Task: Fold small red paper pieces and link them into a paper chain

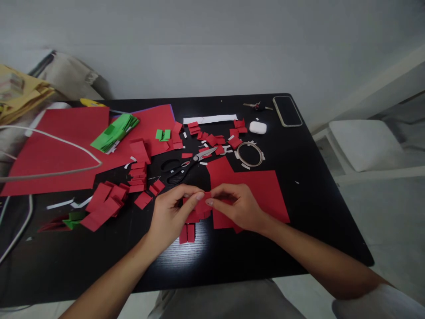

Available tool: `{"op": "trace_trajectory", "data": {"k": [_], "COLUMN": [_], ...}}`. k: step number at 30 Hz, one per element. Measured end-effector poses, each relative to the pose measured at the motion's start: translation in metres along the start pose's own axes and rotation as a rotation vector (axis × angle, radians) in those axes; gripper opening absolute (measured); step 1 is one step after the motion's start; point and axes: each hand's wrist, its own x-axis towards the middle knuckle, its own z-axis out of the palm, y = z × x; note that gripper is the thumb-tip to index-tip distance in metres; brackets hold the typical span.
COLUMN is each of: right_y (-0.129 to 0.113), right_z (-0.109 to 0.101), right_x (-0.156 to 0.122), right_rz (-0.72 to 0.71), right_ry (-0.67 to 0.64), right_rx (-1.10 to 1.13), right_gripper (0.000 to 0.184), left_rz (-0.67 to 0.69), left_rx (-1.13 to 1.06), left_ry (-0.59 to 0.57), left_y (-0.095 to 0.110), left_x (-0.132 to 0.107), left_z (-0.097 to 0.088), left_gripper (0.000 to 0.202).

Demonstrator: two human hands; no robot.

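My left hand (174, 208) and my right hand (237, 204) meet over the near middle of the table. Between their fingertips they pinch a small red paper piece (203, 204), thumbs toward me. Other folded red pieces (187, 233) lie just below the hands. Under my right hand are larger red paper sheets (265, 195). Black-handled scissors (189, 165) lie a little beyond my left hand, blades pointing up and right. Farther off, a roll of tape (238, 153) has short strips stuck around its rim.
Large red sheets (66, 150) and a green paper bundle (114, 133) cover the left side. Folded red pieces (108, 199) pile up near a white cable (49, 133). A white strip (210, 119), an earbud case (258, 127), keys (257, 106) and a phone (287, 111) are at the back.
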Motion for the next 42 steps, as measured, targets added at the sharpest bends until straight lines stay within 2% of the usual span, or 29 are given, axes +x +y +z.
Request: {"op": "trace_trajectory", "data": {"k": [5,13,20,31,36,42], "right_y": [0.0015,-0.0001,-0.0040,-0.0068,-0.0060,-0.0018], "right_z": [0.0007,0.0007,0.0009,-0.0010,-0.0009,0.0009], "right_x": [-0.0004,0.0003,0.0014,0.0002,0.0002,0.0013], "right_rz": [-0.019,-0.040,-0.031,-0.135,-0.159,-0.092], "right_ry": [0.003,0.034,0.032,0.058,0.081,0.086], "right_rx": [-0.002,-0.033,0.044,-0.063,-0.116,-0.042], "right_gripper": [0.007,0.007,0.008,0.005,0.005,0.006], "left_rz": [-0.001,-0.087,0.034,0.119,0.083,0.030], "left_rx": [-0.008,-0.018,0.020,0.041,0.039,0.014], "left_ry": [0.007,-0.030,-0.025,-0.023,-0.027,-0.041], "left_y": [-0.0010,-0.0027,-0.0034,-0.0009,-0.0009,-0.0022], "left_x": [0.0003,0.0027,0.0000,-0.0003,-0.0002,-0.0008], "left_z": [-0.0002,-0.0018,0.0004,0.0004,0.0006,-0.0005], "left_gripper": [0.010,0.015,0.009,0.007,0.009,0.012]}}
